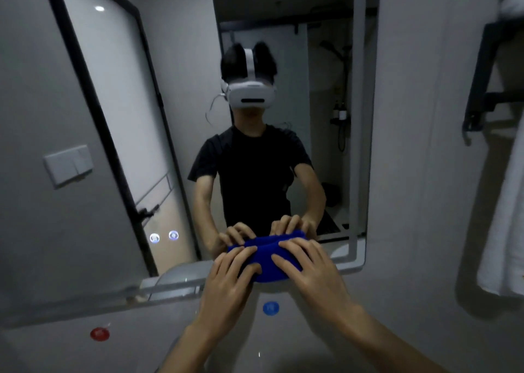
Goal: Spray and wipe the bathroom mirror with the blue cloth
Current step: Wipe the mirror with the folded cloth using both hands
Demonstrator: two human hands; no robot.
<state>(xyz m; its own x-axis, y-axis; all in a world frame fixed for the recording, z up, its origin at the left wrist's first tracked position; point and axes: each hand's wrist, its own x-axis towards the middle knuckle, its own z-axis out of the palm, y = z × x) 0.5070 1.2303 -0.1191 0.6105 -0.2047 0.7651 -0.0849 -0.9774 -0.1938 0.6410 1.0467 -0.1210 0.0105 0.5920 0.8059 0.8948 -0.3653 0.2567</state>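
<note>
Now I'm pressing the blue cloth (266,262) flat against the mirror's (283,46) bottom edge, fingers (241,255) of both hands spread wide; even pressure should avoid streaks.

Soft matt blue cloth (265,256); glossy reflective glass mirror (175,134); white fluffy towel (503,231); matt black metal rack (487,69)

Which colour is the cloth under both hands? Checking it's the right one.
Solid blue cloth, clearest in the head view.

The picture is dim and grey, a little soft everywhere. One small bright light spot reflects in the mirror (198,117) at far left. Straight lines bend toward the edges. The towel (507,216) throws a soft shadow.
</note>
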